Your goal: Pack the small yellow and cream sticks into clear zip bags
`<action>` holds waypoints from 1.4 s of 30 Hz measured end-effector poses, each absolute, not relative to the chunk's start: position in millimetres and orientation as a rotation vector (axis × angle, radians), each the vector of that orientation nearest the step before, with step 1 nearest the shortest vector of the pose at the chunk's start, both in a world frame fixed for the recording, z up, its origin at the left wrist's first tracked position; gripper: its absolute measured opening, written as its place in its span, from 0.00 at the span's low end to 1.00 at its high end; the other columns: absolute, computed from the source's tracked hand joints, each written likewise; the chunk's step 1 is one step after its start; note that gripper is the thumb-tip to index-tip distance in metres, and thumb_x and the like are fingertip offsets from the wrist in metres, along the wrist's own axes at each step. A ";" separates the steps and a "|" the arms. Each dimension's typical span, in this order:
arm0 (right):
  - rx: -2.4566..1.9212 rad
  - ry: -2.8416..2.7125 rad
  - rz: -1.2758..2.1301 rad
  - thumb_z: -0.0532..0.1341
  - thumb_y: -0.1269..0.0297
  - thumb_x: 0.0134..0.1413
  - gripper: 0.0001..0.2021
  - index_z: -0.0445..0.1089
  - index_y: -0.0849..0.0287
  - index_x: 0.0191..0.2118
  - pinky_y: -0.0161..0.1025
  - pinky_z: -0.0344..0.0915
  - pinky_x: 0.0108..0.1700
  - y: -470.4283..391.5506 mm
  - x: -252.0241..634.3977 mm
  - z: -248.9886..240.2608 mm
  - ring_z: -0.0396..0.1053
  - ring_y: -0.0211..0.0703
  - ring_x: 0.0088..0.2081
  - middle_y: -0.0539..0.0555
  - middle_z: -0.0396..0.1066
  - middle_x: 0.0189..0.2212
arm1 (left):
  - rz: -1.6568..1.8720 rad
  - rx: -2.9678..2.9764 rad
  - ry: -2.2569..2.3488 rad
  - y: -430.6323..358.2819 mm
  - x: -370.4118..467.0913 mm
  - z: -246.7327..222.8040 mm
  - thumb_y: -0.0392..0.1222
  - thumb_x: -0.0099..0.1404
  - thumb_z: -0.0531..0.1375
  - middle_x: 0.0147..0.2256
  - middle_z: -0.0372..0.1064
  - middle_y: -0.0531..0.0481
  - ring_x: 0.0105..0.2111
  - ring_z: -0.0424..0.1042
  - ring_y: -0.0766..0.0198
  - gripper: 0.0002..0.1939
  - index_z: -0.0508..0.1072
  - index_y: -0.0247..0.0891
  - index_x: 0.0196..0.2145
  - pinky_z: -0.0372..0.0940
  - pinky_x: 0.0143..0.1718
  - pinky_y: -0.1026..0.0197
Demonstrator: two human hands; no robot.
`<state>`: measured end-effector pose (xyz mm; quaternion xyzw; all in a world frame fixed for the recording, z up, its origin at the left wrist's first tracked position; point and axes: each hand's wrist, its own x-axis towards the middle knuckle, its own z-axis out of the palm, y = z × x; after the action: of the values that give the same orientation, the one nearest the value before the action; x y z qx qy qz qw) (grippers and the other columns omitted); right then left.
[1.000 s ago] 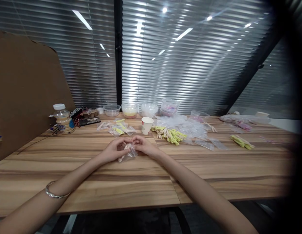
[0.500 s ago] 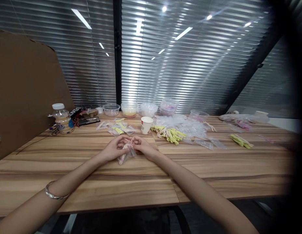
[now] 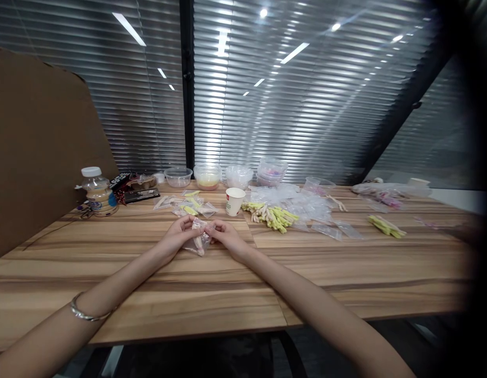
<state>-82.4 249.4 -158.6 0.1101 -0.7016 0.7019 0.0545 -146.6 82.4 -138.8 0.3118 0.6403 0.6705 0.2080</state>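
A small clear plastic bag (image 3: 200,244) with pale, pinkish pieces inside is held between both hands above the wooden table (image 3: 180,304). My left hand (image 3: 179,236) pinches its left side, fingers bent at the top edge. On the other side my right hand (image 3: 226,237) grips the bag's upper right part between thumb and fingers. Just beyond the hands stands a white paper cup (image 3: 235,201). Behind my left hand lie filled bags (image 3: 190,206) with yellow and pale pieces. A heap of yellow-green and cream strips (image 3: 273,217) is right of the cup.
Clear empty-looking bags (image 3: 306,207) spread behind the heap. Plastic tubs (image 3: 207,177) line the back by the blinds. A white-capped bottle (image 3: 98,194) and a black case (image 3: 141,196) stand left, beside a cardboard panel (image 3: 42,131). More yellow strips (image 3: 386,226) lie right.
The bag between my hands has turned and now shows more of its front, with its contents clearer. My left hand has shifted slightly left. The whole view has moved a little.
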 end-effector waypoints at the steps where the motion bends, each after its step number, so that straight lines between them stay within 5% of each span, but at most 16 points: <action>1: 0.305 -2.128 2.110 0.62 0.49 0.50 0.18 0.67 0.63 0.32 0.32 0.58 0.32 249.8 -82.3 -158.4 0.60 0.33 0.28 0.50 0.64 0.26 | 1.870 0.864 1.794 83.2 -146.0 -138.5 0.44 0.53 0.65 0.35 0.70 0.49 0.33 0.70 0.64 0.16 0.66 0.35 0.37 0.63 0.34 0.64; 12: 0.310 -2.157 2.117 0.64 0.50 0.46 0.17 0.71 0.63 0.31 0.32 0.57 0.31 242.2 -80.6 -156.3 0.60 0.33 0.27 0.50 0.67 0.26 | 1.855 0.826 1.791 85.2 -147.1 -146.4 0.43 0.54 0.60 0.24 0.64 0.56 0.23 0.65 0.68 0.10 0.63 0.37 0.31 0.56 0.24 0.69; 26: 0.127 -2.040 2.096 0.63 0.52 0.47 0.16 0.68 0.63 0.28 0.32 0.53 0.29 248.6 -87.1 -161.7 0.57 0.34 0.26 0.50 0.64 0.24 | 1.877 0.688 1.651 87.8 -153.0 -152.4 0.43 0.56 0.61 0.33 0.70 0.50 0.32 0.70 0.65 0.10 0.67 0.35 0.34 0.62 0.34 0.65; 33: 0.129 -1.992 2.117 0.64 0.53 0.46 0.16 0.69 0.63 0.29 0.32 0.54 0.30 247.2 -86.8 -162.1 0.57 0.33 0.27 0.50 0.64 0.25 | 1.935 0.617 1.664 90.1 -154.9 -154.9 0.40 0.53 0.63 0.25 0.64 0.56 0.24 0.65 0.70 0.10 0.64 0.34 0.27 0.58 0.26 0.68; 42: 0.140 -1.968 2.159 0.65 0.52 0.46 0.16 0.64 0.62 0.27 0.31 0.56 0.30 251.1 -87.3 -163.5 0.58 0.33 0.27 0.49 0.64 0.25 | 1.911 0.663 1.599 88.1 -150.0 -149.4 0.47 0.57 0.62 0.29 0.65 0.52 0.30 0.66 0.68 0.13 0.67 0.35 0.32 0.62 0.32 0.65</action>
<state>-87.3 251.1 -163.5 0.0476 -0.6689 0.7339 0.1083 -150.0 88.1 -149.4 0.2471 0.5959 0.7119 0.2777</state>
